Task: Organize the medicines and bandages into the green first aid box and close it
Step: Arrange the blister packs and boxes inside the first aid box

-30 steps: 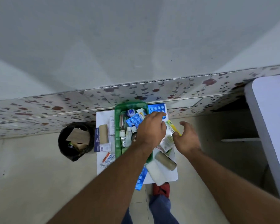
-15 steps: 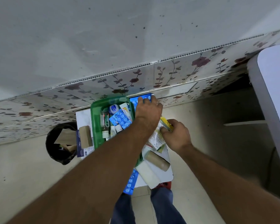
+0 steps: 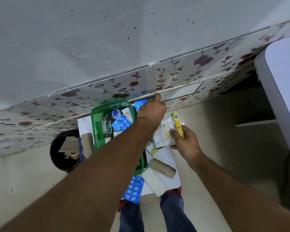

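The green first aid box (image 3: 97, 126) stands open on a small white table (image 3: 169, 158), with blue blister packs (image 3: 121, 125), a small white jar (image 3: 115, 114) and a tube inside. My left hand (image 3: 151, 110) reaches past the box's far right corner and lies over a blue blister pack (image 3: 141, 103) by the wall; its grip is hidden. My right hand (image 3: 185, 141) holds a white and yellow-green packet (image 3: 165, 133) just right of the box. A brown bandage roll (image 3: 163, 168), a white gauze roll (image 3: 155, 181) and a blue blister strip (image 3: 133, 188) lie at the table's front.
A brown bandage (image 3: 87, 139) on a blue carton sits left of the box. A black bin (image 3: 62, 148) with cardboard stands on the floor at the left. The flowered wall panel (image 3: 174, 72) is right behind the table. A white piece of furniture (image 3: 281, 77) stands to the right.
My left hand has reached farther back onto the blue blister pack by the wall. My right hand has closed on the packet and lifted it. The view has moved closer.
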